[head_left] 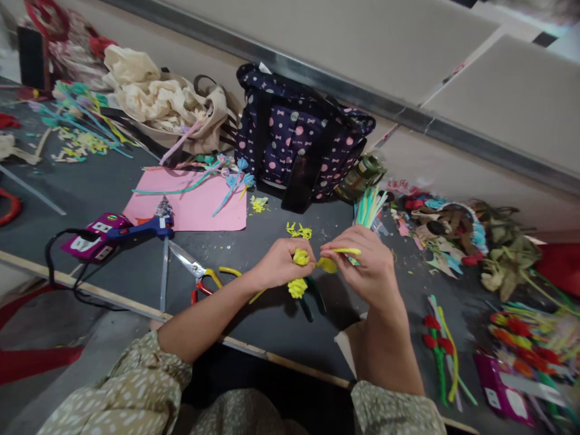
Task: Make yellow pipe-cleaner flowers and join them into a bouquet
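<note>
Above the dark table, my left hand (pixel 281 264) is closed, gripping a yellow fuzzy pipe-cleaner piece (pixel 300 257) with a rounded, curled head. My right hand (pixel 374 263) meets it from the right, fingers pinched on a yellow pipe cleaner (pixel 347 251); a yellow loop (pixel 327 264) hangs between the two hands. Just below the left fingers is another yellow fuzzy clump (pixel 297 288). Dark-green-handled pliers or cutters (pixel 312 299) lie partly hidden beneath. Scissors (pixel 197 269) with yellow and red handles rest left of my left hand. A pale green and white pipe-cleaner bundle (pixel 369 208) shows behind my right hand.
A blue hot glue gun (pixel 145 228) with its cord lies left, near a pink sheet (pixel 190 208) bearing pipe-cleaner flowers. A patterned dark bag (pixel 299 130) and a phone (pixel 301 184) stand behind. Yellow clippings (pixel 299 231) are scattered. Red flowers (pixel 437 338) lie right.
</note>
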`<state>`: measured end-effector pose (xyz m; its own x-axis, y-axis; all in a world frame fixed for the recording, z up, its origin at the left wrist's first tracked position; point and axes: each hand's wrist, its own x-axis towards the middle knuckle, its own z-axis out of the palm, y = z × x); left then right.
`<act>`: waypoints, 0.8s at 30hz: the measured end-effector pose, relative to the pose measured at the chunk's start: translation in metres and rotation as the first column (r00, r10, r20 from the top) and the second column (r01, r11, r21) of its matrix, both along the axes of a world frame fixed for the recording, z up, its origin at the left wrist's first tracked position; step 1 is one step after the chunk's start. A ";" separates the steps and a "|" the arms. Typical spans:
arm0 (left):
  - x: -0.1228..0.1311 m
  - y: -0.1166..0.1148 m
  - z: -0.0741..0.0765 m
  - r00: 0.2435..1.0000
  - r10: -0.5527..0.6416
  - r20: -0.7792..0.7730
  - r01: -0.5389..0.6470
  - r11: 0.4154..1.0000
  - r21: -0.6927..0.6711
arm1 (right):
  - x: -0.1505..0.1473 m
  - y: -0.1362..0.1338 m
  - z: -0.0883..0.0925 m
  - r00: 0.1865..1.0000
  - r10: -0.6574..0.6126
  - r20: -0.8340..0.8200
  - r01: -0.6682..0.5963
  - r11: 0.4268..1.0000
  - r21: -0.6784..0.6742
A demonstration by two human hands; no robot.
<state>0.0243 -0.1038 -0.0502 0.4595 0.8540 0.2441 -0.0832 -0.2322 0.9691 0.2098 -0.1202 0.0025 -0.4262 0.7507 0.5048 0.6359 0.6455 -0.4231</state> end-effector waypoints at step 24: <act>0.004 0.017 -0.018 0.856 0.455 0.246 -0.274 0.802 -0.530 | 0.005 0.048 -0.039 0.724 -0.270 -0.635 -0.390 0.599 -0.700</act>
<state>0.0281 -0.0869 -0.0687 0.0526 0.9885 -0.1416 -0.4327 0.1504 0.8889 0.2147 -0.0726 -0.0369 -0.3146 0.9450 -0.0891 -0.0318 -0.1043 -0.9940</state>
